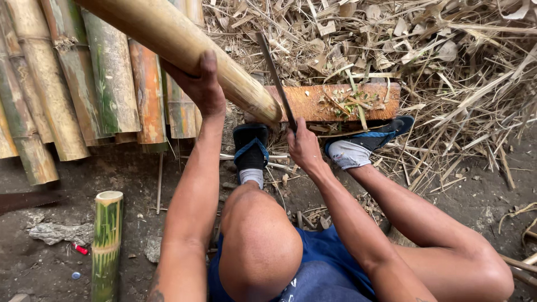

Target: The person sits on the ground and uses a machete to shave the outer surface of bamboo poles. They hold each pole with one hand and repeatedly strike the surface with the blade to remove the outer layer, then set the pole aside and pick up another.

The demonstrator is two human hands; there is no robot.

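Bamboo pole (184, 42), stiff, probably heavy: left hand (201, 84) fingers wrapped beneath; right hand (302, 142) fingers clenched round knife (274, 75).

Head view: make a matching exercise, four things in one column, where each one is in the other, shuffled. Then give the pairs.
Things:
1. left hand
2. right hand
3. wooden block
4. short green bamboo piece

Places:
A. lying on the dirt at lower left
B. gripping the blade handle
C. steadying the long bamboo pole
D. under the pole's cut end, beside the feet

Pairs: 1-C, 2-B, 3-D, 4-A
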